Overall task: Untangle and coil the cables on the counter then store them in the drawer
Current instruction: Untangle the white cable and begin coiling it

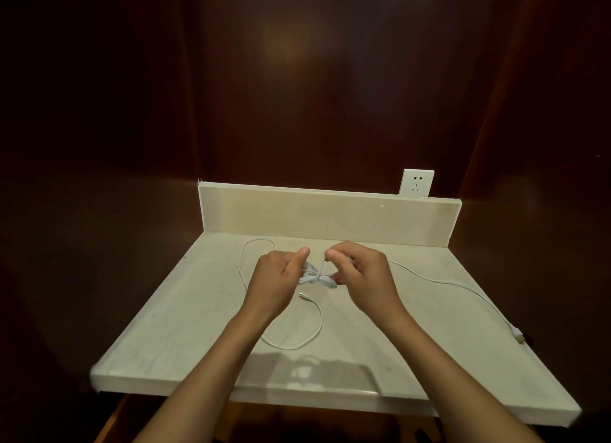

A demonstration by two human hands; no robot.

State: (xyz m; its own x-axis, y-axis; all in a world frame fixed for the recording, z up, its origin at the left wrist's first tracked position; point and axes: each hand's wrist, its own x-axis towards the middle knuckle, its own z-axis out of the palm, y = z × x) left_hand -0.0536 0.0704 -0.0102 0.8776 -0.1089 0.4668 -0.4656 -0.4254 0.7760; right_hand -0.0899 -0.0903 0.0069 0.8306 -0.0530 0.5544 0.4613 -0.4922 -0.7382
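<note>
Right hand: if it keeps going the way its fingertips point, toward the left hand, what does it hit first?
Probably the white cable knot that the right hand already pinches; straight past that, the left hand, whose thumb faces it across a narrow gap. Depth between the hands is unclear from this single view.

Dark brown walls, seemingly wood, dimly lit; white socket.
</note>
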